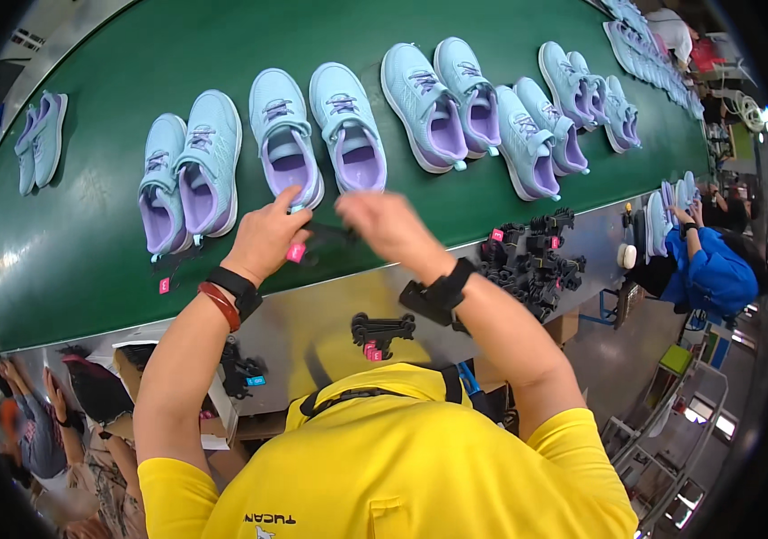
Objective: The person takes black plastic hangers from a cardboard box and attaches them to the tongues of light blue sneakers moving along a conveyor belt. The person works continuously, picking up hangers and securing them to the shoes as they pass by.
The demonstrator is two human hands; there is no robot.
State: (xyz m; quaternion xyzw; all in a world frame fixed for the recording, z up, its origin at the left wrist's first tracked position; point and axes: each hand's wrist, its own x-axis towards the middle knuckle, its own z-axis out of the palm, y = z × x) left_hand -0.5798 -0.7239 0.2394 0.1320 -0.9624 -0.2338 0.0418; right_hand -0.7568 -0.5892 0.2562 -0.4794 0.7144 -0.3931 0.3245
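My left hand [267, 235] is closed on a black plastic shoe hanger [328, 235] with a pink tag [296, 252], right at the heel of a light blue and lilac sneaker [283, 135]. My right hand [388, 229] is smeared by motion near the hanger's other side, so its fingers do not read clearly. Just beyond it lies the matching sneaker [345, 121], toe pointing away. To the left, another pair of sneakers [209, 162] has a hanger with a pink tag [165, 285] at its heels.
More pairs of sneakers [424, 108] line the green conveyor belt [348, 40] to the right; one pair [41, 144] lies far left. Black hangers are heaped [528, 265] on the metal ledge, with a smaller bunch [382, 332] before me. A co-worker in blue [716, 269] handles shoes at right.
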